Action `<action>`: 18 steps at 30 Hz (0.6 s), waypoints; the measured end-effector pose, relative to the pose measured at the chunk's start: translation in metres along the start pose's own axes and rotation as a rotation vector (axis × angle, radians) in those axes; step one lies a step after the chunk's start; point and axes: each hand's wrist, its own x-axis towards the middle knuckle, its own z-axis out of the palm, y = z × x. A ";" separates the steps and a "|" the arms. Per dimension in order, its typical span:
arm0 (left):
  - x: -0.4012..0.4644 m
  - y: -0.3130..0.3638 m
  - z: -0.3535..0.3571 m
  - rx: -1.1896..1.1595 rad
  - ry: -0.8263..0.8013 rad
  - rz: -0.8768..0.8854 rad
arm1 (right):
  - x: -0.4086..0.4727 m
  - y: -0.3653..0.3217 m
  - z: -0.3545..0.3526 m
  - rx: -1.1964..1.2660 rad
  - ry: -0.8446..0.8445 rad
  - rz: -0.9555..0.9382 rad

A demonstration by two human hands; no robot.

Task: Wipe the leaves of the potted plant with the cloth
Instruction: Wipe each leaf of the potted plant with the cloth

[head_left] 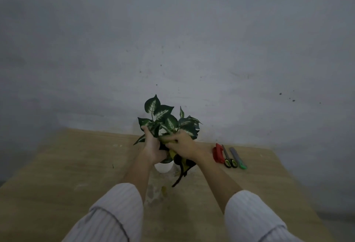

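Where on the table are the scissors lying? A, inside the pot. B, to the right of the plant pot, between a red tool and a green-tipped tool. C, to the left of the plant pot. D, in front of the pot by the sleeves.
B: the scissors lie right of the white pot, with the red tool on one side and the green-tipped tool on the other.

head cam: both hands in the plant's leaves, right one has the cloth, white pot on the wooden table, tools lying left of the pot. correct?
Not quite: the tools lie to the right of the white pot, not the left. The head view shows the red tool, scissors and green-tipped cutter there on the wooden table. The rest holds: left hand and right hand are in the leaves, the right on the cloth.
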 end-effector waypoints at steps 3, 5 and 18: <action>-0.001 0.001 -0.004 -0.010 0.026 -0.012 | -0.003 -0.002 -0.019 0.077 -0.210 0.048; 0.000 0.002 -0.006 -0.045 -0.016 -0.014 | 0.003 0.002 -0.028 0.144 -0.069 0.114; 0.001 0.002 -0.007 0.035 -0.019 -0.008 | 0.001 -0.002 -0.026 0.102 -0.045 0.087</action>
